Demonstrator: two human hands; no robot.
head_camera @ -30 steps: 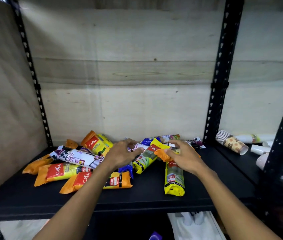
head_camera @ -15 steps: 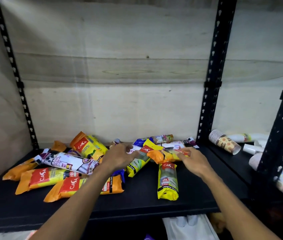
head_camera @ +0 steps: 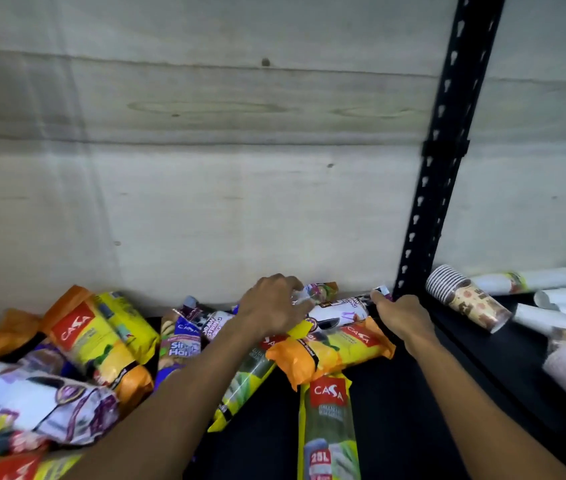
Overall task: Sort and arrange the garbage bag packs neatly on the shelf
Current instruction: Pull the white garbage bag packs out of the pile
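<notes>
You reached to far side of shelf (head_camera: 396, 427); left hand (head_camera: 271, 306) and right hand (head_camera: 401, 315) curled round ends of white pack (head_camera: 338, 315) lying by back wall (other packs jumbled left). Step: pulling one out. Next likely needs lift clear, then lay parallel.

"CASA" branding runs across the garbage bag packs heaped on a black shelf (head_camera: 396, 410).

A red "CASA" panel shows on the yellow-and-orange pack (head_camera: 98, 337) at left, on the orange-ended pack (head_camera: 337, 348) lying crosswise at centre, and on the yellow pack (head_camera: 328, 434) pointing toward the camera, which also carries "25L" lower down. A white-and-purple pack (head_camera: 212, 322) reads "DRAW STRING"; the same words, partly covered, appear on the white pack (head_camera: 340, 311) between the two hands. Other print is too blurred to read.
</notes>
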